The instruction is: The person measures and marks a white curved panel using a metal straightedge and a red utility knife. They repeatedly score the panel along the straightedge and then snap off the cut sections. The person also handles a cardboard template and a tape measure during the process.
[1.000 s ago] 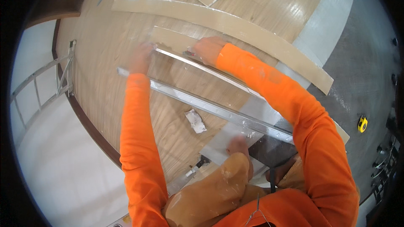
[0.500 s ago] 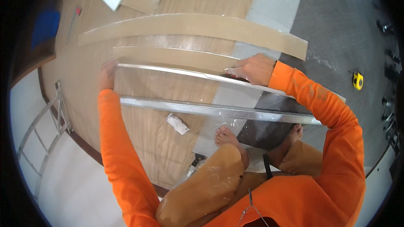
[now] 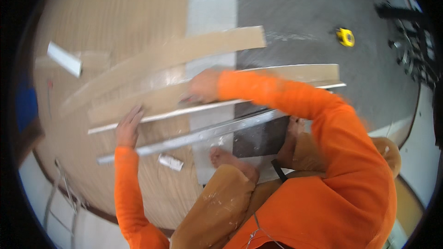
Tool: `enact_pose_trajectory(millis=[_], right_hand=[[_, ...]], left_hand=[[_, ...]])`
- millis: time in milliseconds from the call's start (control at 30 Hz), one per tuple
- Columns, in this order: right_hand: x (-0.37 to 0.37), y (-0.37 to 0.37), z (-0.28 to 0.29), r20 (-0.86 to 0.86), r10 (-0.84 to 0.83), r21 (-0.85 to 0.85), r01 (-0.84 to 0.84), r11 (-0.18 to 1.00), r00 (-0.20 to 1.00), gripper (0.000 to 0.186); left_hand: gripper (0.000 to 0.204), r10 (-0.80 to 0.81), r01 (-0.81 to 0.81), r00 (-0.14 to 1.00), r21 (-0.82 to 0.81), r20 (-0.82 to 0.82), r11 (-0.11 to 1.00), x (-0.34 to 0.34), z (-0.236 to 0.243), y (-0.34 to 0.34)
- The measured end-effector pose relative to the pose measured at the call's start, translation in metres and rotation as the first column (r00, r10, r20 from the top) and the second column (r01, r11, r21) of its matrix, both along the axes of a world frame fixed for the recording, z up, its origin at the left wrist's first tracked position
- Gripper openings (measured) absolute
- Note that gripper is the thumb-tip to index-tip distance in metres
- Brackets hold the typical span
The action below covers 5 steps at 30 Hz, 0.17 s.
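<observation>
A long board strip with a tan face and a white edge lies across the floor in front of me. My left hand rests on its near edge toward the left end, fingers stretched out. My right hand is closed above the strip's middle, around a small tool with a bit of red that blur keeps me from identifying. My right sleeve covers part of the strip. Nearer to my feet, a metal channel runs roughly alongside it.
Beyond lies another tan strip. A white offcut sits at far left, a yellow tape measure at far right. A whitish block is by my foot. Metal-framed legs stand at lower left; dark equipment lines the right.
My right hand has slid left along the strip, closer to my left hand. The view has shifted and turned, so the floor things appear in other places.
</observation>
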State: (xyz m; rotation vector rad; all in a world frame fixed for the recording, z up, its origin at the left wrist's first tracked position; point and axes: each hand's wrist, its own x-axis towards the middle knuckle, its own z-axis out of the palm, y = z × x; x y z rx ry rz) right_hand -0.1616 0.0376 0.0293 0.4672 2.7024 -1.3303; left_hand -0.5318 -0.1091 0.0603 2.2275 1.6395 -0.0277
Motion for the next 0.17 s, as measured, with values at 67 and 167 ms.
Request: enact_pose_trajectory(millis=[67,167], right_hand=[[-0.03,-0.007,0.007,-0.001,-0.03,0.027,0.03,0.999,1.0,0.025],[-0.039,-0.009,-0.026,-0.052,-0.194,0.066,0.197,0.978,0.98,0.026]], left_hand=[[0.05,-0.004,0.004,0.999,0.008,-0.053,1.0,-0.042,-0.01,-0.003],[0.05,-0.037,0.038,0.989,0.003,-0.145,0.999,-0.118,-0.045,-0.006]])
